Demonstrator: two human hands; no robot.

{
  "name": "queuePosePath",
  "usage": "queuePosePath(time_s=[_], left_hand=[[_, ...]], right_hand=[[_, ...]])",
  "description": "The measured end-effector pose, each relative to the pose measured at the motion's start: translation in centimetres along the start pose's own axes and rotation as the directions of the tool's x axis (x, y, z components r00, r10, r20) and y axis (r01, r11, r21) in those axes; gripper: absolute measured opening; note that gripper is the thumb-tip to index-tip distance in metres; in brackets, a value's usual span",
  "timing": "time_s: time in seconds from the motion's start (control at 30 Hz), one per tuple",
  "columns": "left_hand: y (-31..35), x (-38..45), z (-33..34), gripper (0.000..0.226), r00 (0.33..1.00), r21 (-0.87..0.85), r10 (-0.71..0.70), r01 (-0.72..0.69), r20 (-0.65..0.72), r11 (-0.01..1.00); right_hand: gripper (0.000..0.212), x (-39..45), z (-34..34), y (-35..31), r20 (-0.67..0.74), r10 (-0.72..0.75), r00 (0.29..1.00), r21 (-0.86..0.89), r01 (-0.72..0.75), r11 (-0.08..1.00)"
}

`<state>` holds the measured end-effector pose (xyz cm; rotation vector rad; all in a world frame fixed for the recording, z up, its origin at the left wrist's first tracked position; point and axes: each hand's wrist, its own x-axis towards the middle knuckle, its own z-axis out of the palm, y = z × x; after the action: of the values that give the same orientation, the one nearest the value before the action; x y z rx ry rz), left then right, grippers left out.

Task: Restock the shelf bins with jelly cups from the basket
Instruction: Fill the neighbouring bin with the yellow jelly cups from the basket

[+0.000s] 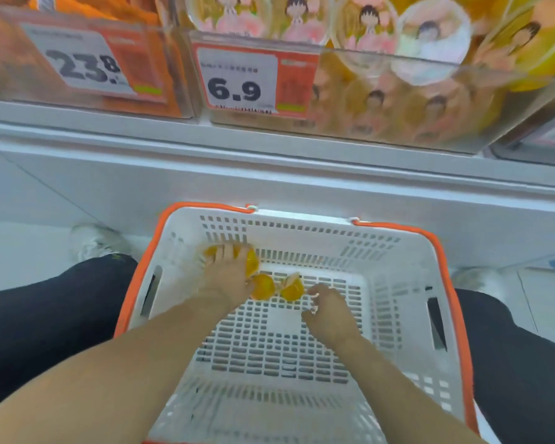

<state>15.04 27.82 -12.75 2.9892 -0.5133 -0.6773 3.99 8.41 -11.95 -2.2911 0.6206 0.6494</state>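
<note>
1. White metal shelf front [269, 174]: runs across the view above the basket. It carries clear plastic shelf bins [398, 100] already holding many yellow jelly cups with cartoon-printed lids.
2. White perforated plastic shopping basket with orange rim [398, 315]: sits on the floor between the person's knees, directly below the bins. Nearly emptied; judged late in the restock.
3. Left hand [228, 277]: lies over a yellow jelly cup [252, 262] at the basket's far left corner, fingers curved round it, apparently grasping. How many cups lie beneath the hand cannot be told.
4. Right hand [329, 312]: fingers curled and holding nothing, fingertips just beside a second loose jelly cup [291, 290]. A third cup [262, 286] lies between the two hands.
5. Step in hand, judged: gather the last cups. Advice: close fully round each cup body before lifting, since smooth round cups may roll on the slatted floor.
6. Obstructions: the bin's front wall, bearing an orange-and-white price label reading 6.9 [241, 78], must be cleared on the way up; the bin already looks full near its rim.
7. Surroundings: a neighbouring bin of orange packets [77, 8], white shoe [93, 241].
</note>
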Motion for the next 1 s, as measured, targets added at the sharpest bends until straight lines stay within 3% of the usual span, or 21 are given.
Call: queuePosePath(time_s=[0.2, 0.37, 0.43, 0.5, 0.53, 0.6, 0.67, 0.77, 0.83, 0.93, 1.0], left_hand=[[0.4, 2.3, 1.3, 0.065, 0.985, -0.06, 0.028, -0.039, -0.173, 0.997], [-0.4, 1.3, 0.6, 0.064, 0.991, -0.491, -0.044, -0.023, -0.123, 0.871], [-0.7, 0.9, -1.1, 0.049, 0.989, -0.679, -0.147, 0.087, -0.03, 0.729], [-1.6, 0.9, -3.0, 0.032, 0.962, -0.849, -0.151, 0.27, 0.225, 0.455], [-2.3, 0.8, -3.7, 0.03, 0.93, -0.879, -0.073, 0.365, 0.361, 0.306], [-3.2, 0.1, -4.8, 0.04, 0.855, -0.867, 0.139, 0.494, 0.499, 0.071], [-3.1, -0.7, -5.9, 0.049, 0.806, -0.831, 0.269, 0.555, 0.527, -0.036], [-1.1, -1.8, -8.4, 0.05, 0.802, -0.836, 0.343, 0.544, 0.489, -0.078], [0.8, -2.6, -11.2, 0.051, 0.791, -0.851, 0.4, 0.523, 0.463, -0.049], [4.1, -4.2, -16.4, 0.051, 0.742, -0.881, 0.485, 0.446, 0.462, 0.157], [6.5, -5.7, -20.3, 0.058, 0.716, -0.888, 0.526, 0.346, 0.459, 0.303]], right_hand=[[0.048, 3.6, 0.8, -0.4, -0.07, -0.012, 0.997, 0.032, 0.014, 0.999], [0.056, 6.3, 2.2, -1.2, -0.026, 0.157, 0.987, 0.207, -0.148, 0.967], [0.046, 6.4, 3.3, -1.5, 0.01, 0.191, 0.982, 0.287, -0.186, 0.94], [0.037, 5.9, 4.1, -1.0, 0.031, 0.236, 0.971, 0.401, -0.229, 0.887], [0.034, 5.4, 3.9, -0.8, 0.103, 0.274, 0.956, 0.48, -0.289, 0.828], [0.036, 4.1, 2.6, -0.6, 0.291, 0.291, 0.911, 0.601, -0.411, 0.685], [0.036, 2.7, -0.4, -1.4, 0.378, 0.232, 0.896, 0.6, -0.428, 0.676], [0.026, 0.2, -6.7, -3.5, 0.335, 0.101, 0.937, 0.604, -0.296, 0.74], [0.022, -2.3, -11.5, -5.1, 0.296, -0.013, 0.955, 0.672, -0.199, 0.713], [0.02, -6.7, -18.4, -7.4, 0.196, -0.174, 0.965, 0.732, -0.026, 0.681], [0.025, -9.4, -21.7, -8.9, 0.053, -0.241, 0.969, 0.724, 0.129, 0.678]])
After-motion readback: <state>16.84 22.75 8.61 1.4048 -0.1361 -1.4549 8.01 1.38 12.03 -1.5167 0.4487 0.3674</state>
